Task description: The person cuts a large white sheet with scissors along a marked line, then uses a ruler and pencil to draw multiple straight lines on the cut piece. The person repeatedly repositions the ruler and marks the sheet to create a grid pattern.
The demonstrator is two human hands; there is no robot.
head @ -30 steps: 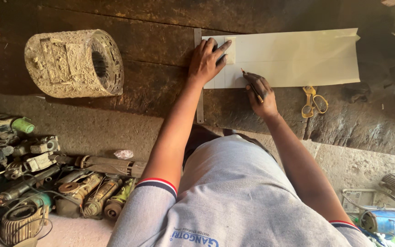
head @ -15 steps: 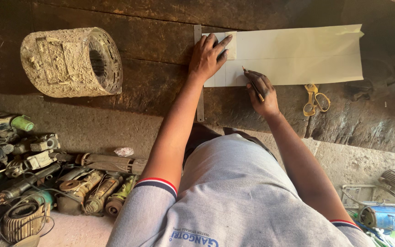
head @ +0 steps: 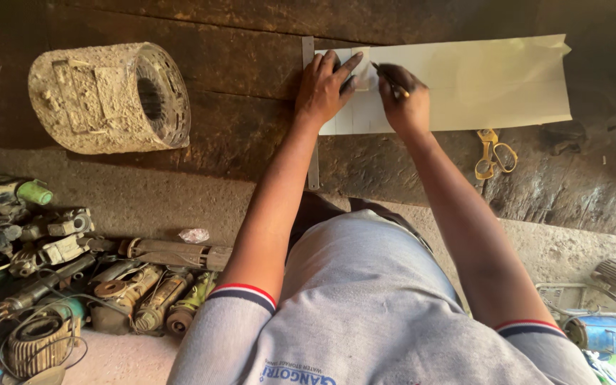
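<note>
On the dark bench (head: 237, 135), I watch the left hand (head: 326, 89) press flat, fingers spread, on a steel ruler (head: 313, 153) and the near corner of a pale sheet (head: 479, 82), while the right hand (head: 404, 100) grips a pencil (head: 391, 80) with its tip on the paper. Faint ruled lines show only at the sheet's left end — by my reading the marking is barely begun, with most of the sheet blank. Yellow scissors (head: 493, 151) lie just beside the sheet's lower edge, untouched. A rusted stator (head: 108, 96) sits well to the left — open bench lies between.
</note>
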